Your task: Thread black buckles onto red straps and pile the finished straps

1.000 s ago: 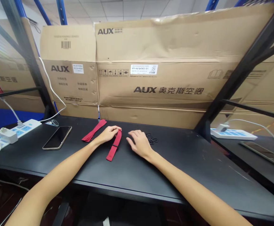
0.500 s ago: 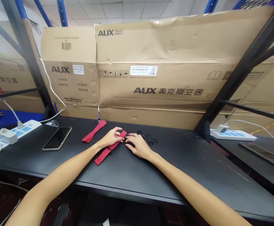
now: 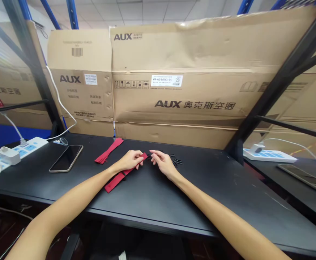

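A long red fabric strap (image 3: 115, 182) slants across the black table, its upper end pinched between the thumb and fingers of my left hand (image 3: 131, 160). Partway down the strap a small black buckle (image 3: 124, 174) sits around it. At the strap's upper tip, my right hand (image 3: 163, 162) is closed with fingertips together around another small dark piece, which looks like a black buckle (image 3: 148, 157) and is mostly hidden. Several loose black buckles (image 3: 176, 161) lie just beyond my right hand, partly covered by it. A small stack of red straps (image 3: 108, 151) rests left of my left hand.
A phone (image 3: 66, 159) lies at the left, close to a white power strip (image 3: 33, 145) with plugs and cables. Cardboard panels (image 3: 174, 119) stand along the back edge. Black metal frame posts (image 3: 272, 83) rise on both sides. Another power strip (image 3: 269, 155) lies at right.
My right hand's fingers have drawn together near the strap's tip. The strap has shifted slightly down and left at its lower end. A co-worker's hand at far left is out of sight.
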Demonstrator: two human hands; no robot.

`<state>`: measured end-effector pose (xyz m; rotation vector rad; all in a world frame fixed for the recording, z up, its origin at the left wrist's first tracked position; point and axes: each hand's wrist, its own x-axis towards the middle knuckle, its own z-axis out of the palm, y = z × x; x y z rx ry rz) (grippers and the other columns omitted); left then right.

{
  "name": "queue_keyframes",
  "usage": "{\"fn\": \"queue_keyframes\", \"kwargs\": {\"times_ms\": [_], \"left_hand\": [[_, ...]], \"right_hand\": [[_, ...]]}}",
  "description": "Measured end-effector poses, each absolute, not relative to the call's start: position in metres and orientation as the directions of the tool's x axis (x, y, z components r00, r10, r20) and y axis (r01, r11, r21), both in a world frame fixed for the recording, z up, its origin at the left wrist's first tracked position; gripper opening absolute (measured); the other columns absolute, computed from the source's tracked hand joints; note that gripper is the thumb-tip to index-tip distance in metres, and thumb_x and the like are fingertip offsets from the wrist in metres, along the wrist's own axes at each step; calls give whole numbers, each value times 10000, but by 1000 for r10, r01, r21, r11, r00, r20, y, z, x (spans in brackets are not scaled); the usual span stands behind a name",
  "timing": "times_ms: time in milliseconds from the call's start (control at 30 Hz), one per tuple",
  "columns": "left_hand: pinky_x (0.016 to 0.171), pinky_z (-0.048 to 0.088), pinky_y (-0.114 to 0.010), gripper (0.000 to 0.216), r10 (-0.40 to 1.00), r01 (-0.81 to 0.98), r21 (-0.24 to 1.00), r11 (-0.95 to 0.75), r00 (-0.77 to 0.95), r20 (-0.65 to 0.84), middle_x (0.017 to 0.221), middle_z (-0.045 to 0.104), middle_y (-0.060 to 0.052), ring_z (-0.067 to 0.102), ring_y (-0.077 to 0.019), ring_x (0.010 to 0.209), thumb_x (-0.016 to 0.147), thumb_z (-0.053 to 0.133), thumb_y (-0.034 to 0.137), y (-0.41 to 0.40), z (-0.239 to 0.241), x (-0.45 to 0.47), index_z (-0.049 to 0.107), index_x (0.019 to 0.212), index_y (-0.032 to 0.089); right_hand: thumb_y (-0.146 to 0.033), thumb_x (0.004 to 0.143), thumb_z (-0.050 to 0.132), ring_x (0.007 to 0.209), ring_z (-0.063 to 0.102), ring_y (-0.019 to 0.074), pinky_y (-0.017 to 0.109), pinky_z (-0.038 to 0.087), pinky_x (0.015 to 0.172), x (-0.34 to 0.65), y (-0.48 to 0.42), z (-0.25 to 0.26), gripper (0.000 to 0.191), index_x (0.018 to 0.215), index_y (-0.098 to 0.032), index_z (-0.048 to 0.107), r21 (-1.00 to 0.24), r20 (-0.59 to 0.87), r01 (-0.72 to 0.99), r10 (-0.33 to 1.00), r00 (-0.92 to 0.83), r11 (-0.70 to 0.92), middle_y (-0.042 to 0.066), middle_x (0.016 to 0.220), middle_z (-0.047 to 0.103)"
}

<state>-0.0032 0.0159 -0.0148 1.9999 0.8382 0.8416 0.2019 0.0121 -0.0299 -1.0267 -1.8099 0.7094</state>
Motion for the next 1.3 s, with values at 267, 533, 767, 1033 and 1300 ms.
{"fn": "queue_keyframes", "kwargs": {"times_ms": [267,533,767,1033,1300], "left_hand": [[552,381,-208,263,785,452,665,-594,507,357,612,612,13,515,-89,491,863,433,311,9,-16,6,566,698,155],[598,336,-229,276,811,615,587,-526,157,563,629,541,14,467,-116,604,860,428,316,36,-11,-17,514,649,160],[648,391,-251,250,865,683,572,-454,184,467,678,621,-19,548,-147,641,855,433,298,49,-11,-36,574,699,163],[797,452,-256,180,764,514,578,-633,536,360,950,687,-40,620,-161,837,779,560,253,25,-23,-5,680,891,180],[816,463,-265,178,775,300,801,-518,561,291,970,686,-45,619,-175,891,770,595,305,22,-23,0,678,803,151]], "right_hand": [[-342,823,519,677,585,154,288,473,657,197,8,-35,255,937,-168,665,-741,396,445,862,-316,503,55,828,657],[-362,825,523,793,617,179,319,484,757,199,9,-36,252,918,-173,661,-743,370,484,886,-279,463,69,907,677],[-365,825,523,766,616,174,310,488,728,199,9,-36,252,911,-172,661,-729,381,494,881,-281,473,64,892,678],[-300,796,577,752,578,160,305,478,712,199,5,-33,225,971,-184,660,-572,458,566,804,-380,594,59,893,630],[-263,758,641,798,556,173,316,457,734,200,3,-28,262,1015,-211,638,-518,461,550,755,-466,655,56,936,608]]}}
